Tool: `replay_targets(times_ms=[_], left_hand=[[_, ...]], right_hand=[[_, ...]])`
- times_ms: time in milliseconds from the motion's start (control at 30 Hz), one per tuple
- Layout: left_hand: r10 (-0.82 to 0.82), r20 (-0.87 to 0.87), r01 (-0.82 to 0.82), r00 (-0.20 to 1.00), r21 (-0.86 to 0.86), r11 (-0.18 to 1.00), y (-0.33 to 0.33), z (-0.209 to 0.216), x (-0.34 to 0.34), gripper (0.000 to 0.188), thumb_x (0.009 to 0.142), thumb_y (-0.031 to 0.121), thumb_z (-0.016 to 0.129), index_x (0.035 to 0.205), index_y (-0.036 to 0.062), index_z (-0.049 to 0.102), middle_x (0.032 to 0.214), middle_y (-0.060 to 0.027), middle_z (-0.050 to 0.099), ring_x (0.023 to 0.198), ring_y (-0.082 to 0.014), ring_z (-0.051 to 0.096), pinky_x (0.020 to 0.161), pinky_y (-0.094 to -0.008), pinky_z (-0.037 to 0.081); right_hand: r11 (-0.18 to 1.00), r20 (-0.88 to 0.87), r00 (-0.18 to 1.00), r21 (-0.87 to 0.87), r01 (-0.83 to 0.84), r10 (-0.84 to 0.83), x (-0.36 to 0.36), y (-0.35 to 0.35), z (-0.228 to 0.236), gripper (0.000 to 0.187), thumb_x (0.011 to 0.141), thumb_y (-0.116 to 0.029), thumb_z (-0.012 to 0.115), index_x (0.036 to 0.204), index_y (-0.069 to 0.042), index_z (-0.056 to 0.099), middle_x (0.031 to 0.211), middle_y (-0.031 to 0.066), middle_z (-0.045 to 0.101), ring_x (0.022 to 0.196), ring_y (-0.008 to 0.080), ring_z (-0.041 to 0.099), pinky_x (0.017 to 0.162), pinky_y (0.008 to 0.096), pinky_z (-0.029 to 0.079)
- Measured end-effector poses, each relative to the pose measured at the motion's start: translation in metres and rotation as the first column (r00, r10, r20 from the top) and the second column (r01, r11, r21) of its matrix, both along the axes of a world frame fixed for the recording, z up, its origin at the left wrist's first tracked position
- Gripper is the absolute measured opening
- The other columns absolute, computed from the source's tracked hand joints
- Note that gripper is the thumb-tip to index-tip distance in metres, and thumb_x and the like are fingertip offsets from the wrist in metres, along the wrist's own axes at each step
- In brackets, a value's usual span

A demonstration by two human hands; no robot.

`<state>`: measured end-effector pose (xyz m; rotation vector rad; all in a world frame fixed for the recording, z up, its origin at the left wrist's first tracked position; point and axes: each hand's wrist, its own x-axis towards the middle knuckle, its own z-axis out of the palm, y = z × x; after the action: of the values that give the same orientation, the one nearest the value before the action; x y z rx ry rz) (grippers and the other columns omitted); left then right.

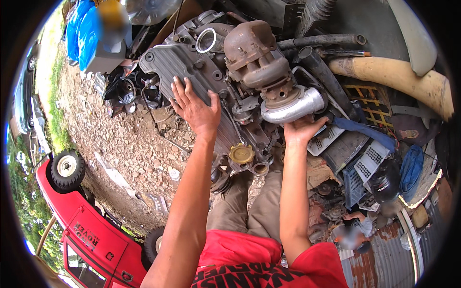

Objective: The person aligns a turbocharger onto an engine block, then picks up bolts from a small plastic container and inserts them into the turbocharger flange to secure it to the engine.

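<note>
A grey engine with a ribbed valve cover [175, 62] lies in front of my legs. My left hand [196, 106] rests flat on this cover, fingers spread. On the engine's right side sits a turbocharger [257, 60], rusty brown at its far end, with a silver compressor housing [294, 106] nearest me. My right hand [301, 128] is palm up under that housing, the thumb out to the right; its other fingers are partly hidden behind the metal. A yellowish oil filler cap [241, 153] is at the engine's near end. Left of the turbocharger, a round pipe mouth [206, 40] faces up.
Stony ground [144, 149] stretches to the left, with a red vehicle [96, 230] beyond. To the right are dark pipes [326, 72], a large tan tube [389, 74], plastic crates [372, 156] and a blue cloth [365, 132]. Another person [355, 230] is at the lower right.
</note>
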<state>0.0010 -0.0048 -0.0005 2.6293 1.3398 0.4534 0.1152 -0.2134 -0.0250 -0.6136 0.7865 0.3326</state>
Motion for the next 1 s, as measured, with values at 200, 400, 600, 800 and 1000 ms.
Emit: replay_targets(times_ms=[200, 400, 600, 800, 1000], left_hand=[[0.001, -0.051, -0.004, 0.999, -0.064, 0.998, -0.002, 0.007, 0.000, 0.072, 0.081, 0.025, 0.061, 0.143, 0.0053, 0.029, 0.153, -0.0187, 0.024, 0.144, -0.0350, 0.017, 0.115, -0.0528, 0.010], [-0.037, -0.058, 0.032, 0.998, -0.086, 0.996, 0.004, 0.006, -0.002, 0.076, 0.081, 0.026, 0.060, 0.145, 0.0027, 0.025, 0.153, -0.0224, 0.022, 0.143, -0.0388, 0.017, 0.114, -0.0534, 0.011], [-0.064, -0.077, 0.057, 0.995, -0.093, 0.994, 0.007, 0.007, -0.001, 0.078, 0.081, 0.024, 0.063, 0.144, 0.0013, 0.024, 0.150, -0.0276, 0.023, 0.139, -0.0455, 0.021, 0.114, -0.0550, 0.015], [-0.119, -0.043, 0.113, 0.992, -0.123, 0.986, 0.011, 0.006, 0.005, 0.077, 0.082, 0.024, 0.065, 0.144, 0.0014, 0.026, 0.150, -0.0286, 0.022, 0.141, -0.0455, 0.019, 0.113, -0.0559, 0.014], [-0.097, -0.034, 0.089, 0.995, -0.188, 0.978, 0.008, 0.003, -0.004, 0.077, 0.086, 0.021, 0.064, 0.145, -0.0007, 0.022, 0.152, -0.0292, 0.010, 0.143, -0.0441, 0.009, 0.114, -0.0561, 0.012]], right_hand=[[0.987, -0.095, 0.994, 0.154, -0.034, 0.049, 0.003, 0.025, 0.008, 0.068, 0.094, -0.059, 0.030, 0.140, -0.012, 0.044, 0.148, 0.0109, 0.040, 0.136, 0.0332, 0.034, 0.114, 0.0531, 0.022], [0.991, -0.102, 0.986, -0.002, -0.134, 0.133, 0.004, 0.041, 0.027, 0.060, 0.096, -0.052, 0.034, 0.137, -0.010, 0.045, 0.141, 0.0131, 0.045, 0.131, 0.0294, 0.041, 0.111, 0.0479, 0.032], [0.992, -0.150, 0.981, 0.002, -0.125, 0.124, 0.011, 0.044, 0.026, 0.059, 0.096, -0.051, 0.034, 0.137, -0.010, 0.045, 0.140, 0.0130, 0.045, 0.131, 0.0293, 0.042, 0.110, 0.0477, 0.032], [0.995, -0.193, 0.976, -0.012, -0.100, 0.096, 0.013, 0.040, 0.025, 0.059, 0.096, -0.051, 0.034, 0.137, -0.010, 0.046, 0.140, 0.0129, 0.046, 0.130, 0.0292, 0.042, 0.110, 0.0476, 0.032], [0.993, -0.269, 0.957, -0.027, -0.115, 0.103, 0.007, 0.039, 0.010, 0.059, 0.096, -0.051, 0.034, 0.136, -0.010, 0.046, 0.140, 0.0128, 0.046, 0.130, 0.0290, 0.043, 0.110, 0.0474, 0.033]])
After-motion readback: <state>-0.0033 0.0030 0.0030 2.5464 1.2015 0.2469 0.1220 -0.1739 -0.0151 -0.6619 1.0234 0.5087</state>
